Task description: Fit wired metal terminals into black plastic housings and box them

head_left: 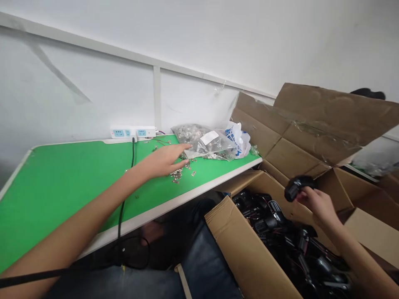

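Observation:
My left hand (pixel 166 160) is over the green tabletop (pixel 77 174), thumb and fingers apart. Small metal pieces (pixel 176 175) are scattered just beneath and beside its fingers. A clear plastic bag (pixel 199 139) full of small metal parts, with a white label, lies just past the fingertips. My right hand (pixel 321 203) grips a black plastic part (pixel 297 187) between thumb and fingers, above an open cardboard box (pixel 255 253). Inside that box lie many similar black parts (pixel 274 216), some with thin wires. The held part's exact kind is not clear.
A white power strip (pixel 134 133) sits against the wall, and its black cable (pixel 122 207) crosses the table. Beside the clear bag is a white and blue plastic bag (pixel 238 139). Raised cardboard flaps (pixel 311 120) stand behind the box. My legs (pixel 202 257) are below the table edge.

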`<state>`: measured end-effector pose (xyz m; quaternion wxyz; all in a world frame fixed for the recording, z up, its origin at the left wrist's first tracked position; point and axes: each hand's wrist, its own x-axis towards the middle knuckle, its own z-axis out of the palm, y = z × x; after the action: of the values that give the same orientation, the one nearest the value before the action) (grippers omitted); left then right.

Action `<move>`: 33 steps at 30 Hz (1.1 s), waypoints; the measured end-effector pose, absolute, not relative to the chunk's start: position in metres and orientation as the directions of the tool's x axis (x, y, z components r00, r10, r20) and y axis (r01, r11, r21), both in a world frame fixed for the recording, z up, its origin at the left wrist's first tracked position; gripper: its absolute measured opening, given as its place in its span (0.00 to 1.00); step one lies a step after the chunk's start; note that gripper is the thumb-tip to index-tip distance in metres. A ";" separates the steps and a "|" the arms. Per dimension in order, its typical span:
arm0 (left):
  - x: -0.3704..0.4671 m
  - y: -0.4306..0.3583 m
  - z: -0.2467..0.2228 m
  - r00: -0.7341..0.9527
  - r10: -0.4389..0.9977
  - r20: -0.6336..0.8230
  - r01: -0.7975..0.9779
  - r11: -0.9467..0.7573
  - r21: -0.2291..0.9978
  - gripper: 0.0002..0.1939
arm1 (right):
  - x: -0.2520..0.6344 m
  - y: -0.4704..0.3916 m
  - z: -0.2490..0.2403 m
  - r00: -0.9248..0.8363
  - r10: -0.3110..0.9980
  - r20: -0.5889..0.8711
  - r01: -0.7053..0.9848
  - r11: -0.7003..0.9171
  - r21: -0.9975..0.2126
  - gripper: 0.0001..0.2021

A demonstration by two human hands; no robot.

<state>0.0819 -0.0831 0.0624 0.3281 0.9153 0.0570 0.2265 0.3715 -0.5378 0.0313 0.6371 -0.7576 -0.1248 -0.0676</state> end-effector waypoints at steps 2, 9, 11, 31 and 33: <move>0.094 -0.077 0.054 0.886 0.221 0.406 -0.112 -0.749 0.653 0.28 | 0.359 -0.490 0.032 0.975 0.207 0.086 0.114 -0.130 -0.985 0.12; 0.078 -0.049 0.000 0.808 0.158 0.568 -0.129 -0.892 0.433 0.35 | 0.253 -0.283 0.023 0.669 0.731 -0.135 -0.267 0.067 -0.961 0.13; 0.068 -0.041 -0.005 0.731 0.190 0.655 -0.109 -0.916 0.387 0.39 | 0.228 -0.225 0.028 0.579 0.814 -0.045 -0.235 0.114 -0.965 0.13; 0.045 -0.009 -0.026 0.476 0.636 0.607 0.212 -0.753 0.623 0.22 | 0.225 -0.067 0.016 0.179 0.984 0.013 -0.061 0.024 -0.998 0.15; 0.043 -0.006 -0.030 0.454 0.623 0.637 0.300 -0.780 0.549 0.22 | 0.227 -0.068 0.020 0.103 0.995 0.006 -0.236 0.030 -0.971 0.20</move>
<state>0.0426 -0.0060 -0.0303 0.1823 0.8330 0.2770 0.4428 0.2267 -0.0676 0.0199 0.5855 -0.4568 -0.4150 0.5256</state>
